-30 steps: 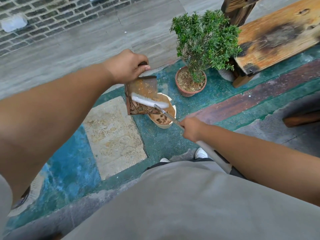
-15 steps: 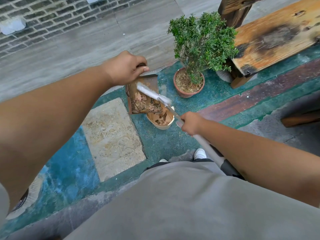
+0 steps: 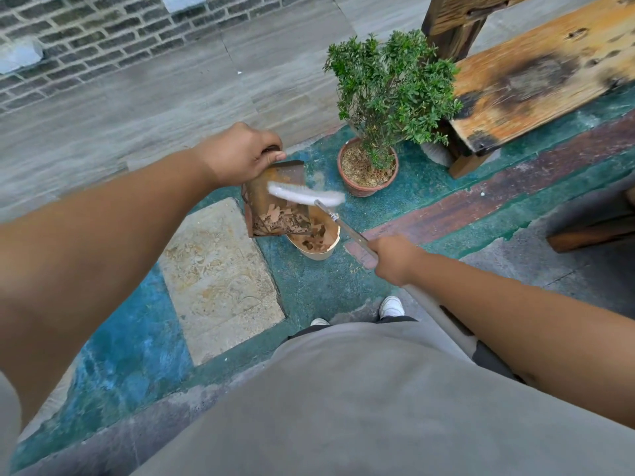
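The left hand (image 3: 240, 156) has its fingers curled tight round the top handle of a rusty dustpan (image 3: 261, 197). It holds the pan in the air with the open lip tipped downward. Dry leaves (image 3: 281, 219) lie heaped against that lower lip, right at its edge.

Just below the lip a beige bin (image 3: 318, 254) stands on the floor. Part of its rim is hidden under the pan, and more leaves lie inside it.

The right hand (image 3: 395, 259), nearer the body and to the right of the left one, is clenched round the metal shaft of a brush (image 3: 309, 197). The white bristle head, blurred, lies across the pan's face just under the left hand and overhangs the pan's right edge.

Beyond the brush head and a little to the right, a potted plant (image 3: 367, 187) stands near the bin but apart from it. Further right, a wooden bench (image 3: 543, 80) closes off that side.

Left of the pan a pale stone slab (image 3: 220, 276) sits flush in the teal floor (image 3: 319, 290), which is flat out to the grey paving (image 3: 137, 97). Two white shoe toes (image 3: 391, 305) show just behind the right hand.
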Demonstrator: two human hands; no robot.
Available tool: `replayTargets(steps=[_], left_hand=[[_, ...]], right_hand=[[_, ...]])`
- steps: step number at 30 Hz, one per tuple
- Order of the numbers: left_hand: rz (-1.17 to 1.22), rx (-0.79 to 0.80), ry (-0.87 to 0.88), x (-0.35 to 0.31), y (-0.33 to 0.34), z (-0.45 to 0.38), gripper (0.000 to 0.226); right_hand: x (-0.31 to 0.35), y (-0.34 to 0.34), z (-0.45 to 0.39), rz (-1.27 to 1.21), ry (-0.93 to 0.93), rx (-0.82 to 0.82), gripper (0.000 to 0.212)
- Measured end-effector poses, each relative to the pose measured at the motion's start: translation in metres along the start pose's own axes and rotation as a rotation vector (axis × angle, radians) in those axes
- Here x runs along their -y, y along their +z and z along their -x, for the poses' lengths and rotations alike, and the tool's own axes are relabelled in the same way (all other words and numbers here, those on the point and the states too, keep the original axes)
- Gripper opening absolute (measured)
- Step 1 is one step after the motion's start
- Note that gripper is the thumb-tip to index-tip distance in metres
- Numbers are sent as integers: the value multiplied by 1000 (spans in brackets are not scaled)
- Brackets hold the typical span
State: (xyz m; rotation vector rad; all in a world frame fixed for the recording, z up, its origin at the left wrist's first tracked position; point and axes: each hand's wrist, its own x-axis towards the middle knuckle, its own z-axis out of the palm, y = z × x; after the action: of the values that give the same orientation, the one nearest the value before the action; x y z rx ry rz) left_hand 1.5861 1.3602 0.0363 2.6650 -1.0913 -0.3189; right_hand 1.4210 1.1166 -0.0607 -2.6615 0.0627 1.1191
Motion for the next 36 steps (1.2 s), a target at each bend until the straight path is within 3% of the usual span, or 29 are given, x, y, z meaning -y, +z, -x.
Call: replayTargets(steps=[4, 20, 36], left_hand=[[-24, 36, 37, -5, 0, -1, 27], [-51, 29, 97, 3, 1, -2, 25], [-60, 21, 89, 19, 1, -7, 23]], right_hand=[[18, -15, -17, 50, -15, -50, 11], [37, 1, -5, 427, -90, 59, 34], [7, 9, 8, 441, 12, 101, 35]])
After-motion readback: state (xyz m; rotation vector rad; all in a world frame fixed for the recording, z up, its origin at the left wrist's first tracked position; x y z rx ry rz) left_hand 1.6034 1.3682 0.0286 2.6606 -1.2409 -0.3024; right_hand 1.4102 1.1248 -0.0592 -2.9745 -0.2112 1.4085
